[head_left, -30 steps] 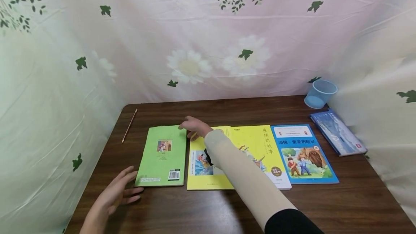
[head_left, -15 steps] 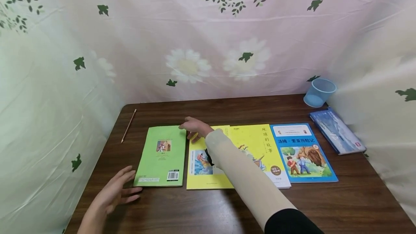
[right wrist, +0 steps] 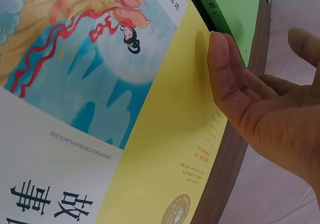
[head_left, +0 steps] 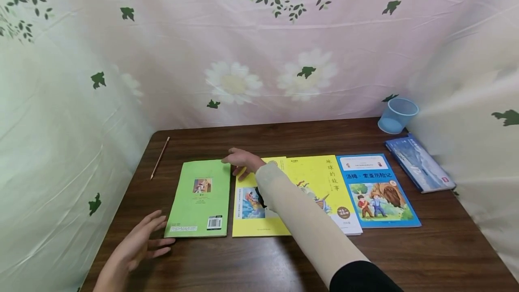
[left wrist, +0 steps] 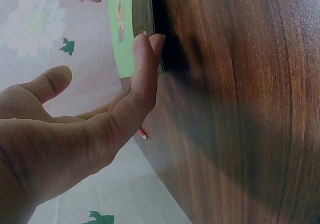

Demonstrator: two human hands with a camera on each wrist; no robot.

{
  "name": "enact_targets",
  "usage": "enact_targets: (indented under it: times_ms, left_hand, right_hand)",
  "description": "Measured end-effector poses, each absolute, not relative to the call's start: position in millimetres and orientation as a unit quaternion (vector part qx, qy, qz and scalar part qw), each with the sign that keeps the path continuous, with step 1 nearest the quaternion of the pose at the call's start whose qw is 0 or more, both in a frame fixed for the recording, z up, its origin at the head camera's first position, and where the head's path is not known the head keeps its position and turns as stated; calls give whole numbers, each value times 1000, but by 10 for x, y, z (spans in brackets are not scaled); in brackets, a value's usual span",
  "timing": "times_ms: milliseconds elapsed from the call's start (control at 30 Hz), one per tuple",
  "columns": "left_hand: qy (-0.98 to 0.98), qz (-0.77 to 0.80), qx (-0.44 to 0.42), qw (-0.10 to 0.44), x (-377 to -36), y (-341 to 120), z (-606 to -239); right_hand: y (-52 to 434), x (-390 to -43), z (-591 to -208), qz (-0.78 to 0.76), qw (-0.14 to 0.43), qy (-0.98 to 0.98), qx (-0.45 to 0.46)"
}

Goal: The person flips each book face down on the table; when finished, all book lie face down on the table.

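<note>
A green book (head_left: pixel 198 199) lies back cover up on the dark wooden table, between my two hands. My left hand (head_left: pixel 139 242) is at its near left corner, and in the left wrist view the fingertips (left wrist: pixel 144 43) touch the book's edge with the thumb held apart. At the far right corner is my right hand (head_left: pixel 243 159), its fingers (right wrist: pixel 222 58) against the spine side and the thumb raised clear. Just right of the green book, a yellow book (head_left: pixel 261 226) is partly hidden under my right forearm.
Another yellow book (head_left: pixel 306 170) and a blue book (head_left: pixel 377 206) continue the row rightward. A dark blue book (head_left: pixel 419 163) lies askew near a light blue cup (head_left: pixel 397 116) at the back right. At the left is a pencil (head_left: pixel 160 157).
The green book has slid slightly toward me and to the left, widening its gap from the yellow book. My left hand has shifted a little the same way; the right hand barely moved.
</note>
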State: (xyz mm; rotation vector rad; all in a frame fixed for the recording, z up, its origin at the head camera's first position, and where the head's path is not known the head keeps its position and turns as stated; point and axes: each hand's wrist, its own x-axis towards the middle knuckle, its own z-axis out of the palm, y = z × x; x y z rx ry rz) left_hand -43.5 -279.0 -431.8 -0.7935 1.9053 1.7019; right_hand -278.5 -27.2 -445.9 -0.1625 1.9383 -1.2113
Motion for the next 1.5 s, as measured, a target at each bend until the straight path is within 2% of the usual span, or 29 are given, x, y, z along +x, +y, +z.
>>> enact_targets:
  times_ms: [633, 867, 1033, 1167, 1300, 1500]
  left_hand:
    - [693, 622, -284, 229, -383, -2756, -4358]
    - [771, 523, -276, 237, -395, -2763, -4294]
    - [837, 448, -237, 207, -425, -2719, -4224]
    - [843, 451, -219, 194, -470, -2611, -4181]
    - [821, 503, -190, 195, -504, -2448, -4166]
    - [768, 581, -163, 214, -543, -2165, -4166]
  right_hand:
    - [-265, -2766, -4494, -466, 410, 781, -68]
    - [-185, -2787, -4486, -479, 402, 775, -88]
    - [-58, -2847, -4451, -481, 385, 779, -113]
    - [84, -2901, -4382, -472, 375, 786, -136]
    - [256, -2941, -4295, -446, 353, 806, -166]
    - [524, -2953, -4170, -347, 273, 873, -207]
